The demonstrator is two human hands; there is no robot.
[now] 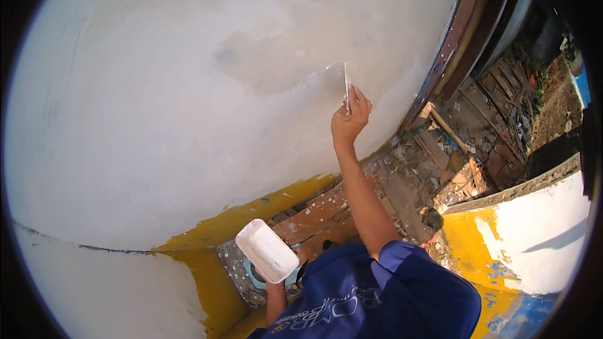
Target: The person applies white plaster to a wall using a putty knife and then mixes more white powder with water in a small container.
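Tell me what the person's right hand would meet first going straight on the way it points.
The large white wall with beige-grey patches, most likely; the thin whitish blade in the right hand may be touching it, though depth is unclear.

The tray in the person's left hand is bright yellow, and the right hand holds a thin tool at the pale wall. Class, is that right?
Not quite: the head view shows the tray is white, not yellow. The left hand does hold it, and the right hand holds a thin tool at the pale wall.
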